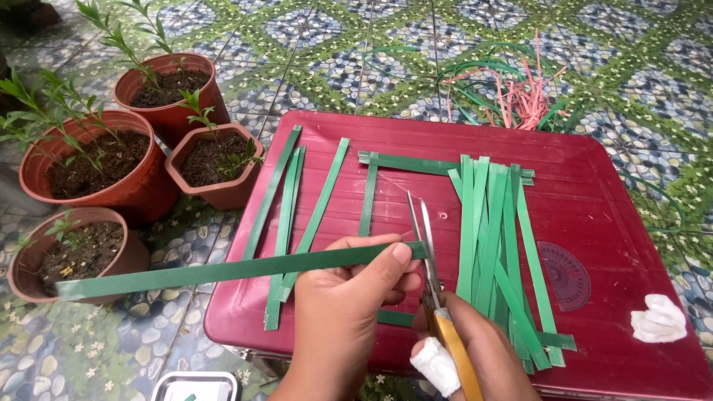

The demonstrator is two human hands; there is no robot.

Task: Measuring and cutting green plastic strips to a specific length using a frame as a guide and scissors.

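Pinching the green strap point(223, 271) in my left hand point(349, 297), it runs leftward; my right hand point(475, 349) grips scissors point(427, 245) at its right end.

The right hand point(475, 349) and a metal tray point(194, 386) run off the bottom edge, scissor handles point(453, 349) mostly hidden in the grip.

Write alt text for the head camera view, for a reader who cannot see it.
The left hand holds a long green strap level while the right hand, one finger bandaged, sets open scissors at its end. Below lies a red tray with more cut green strips; potted plants stand to the left on patterned tiles.
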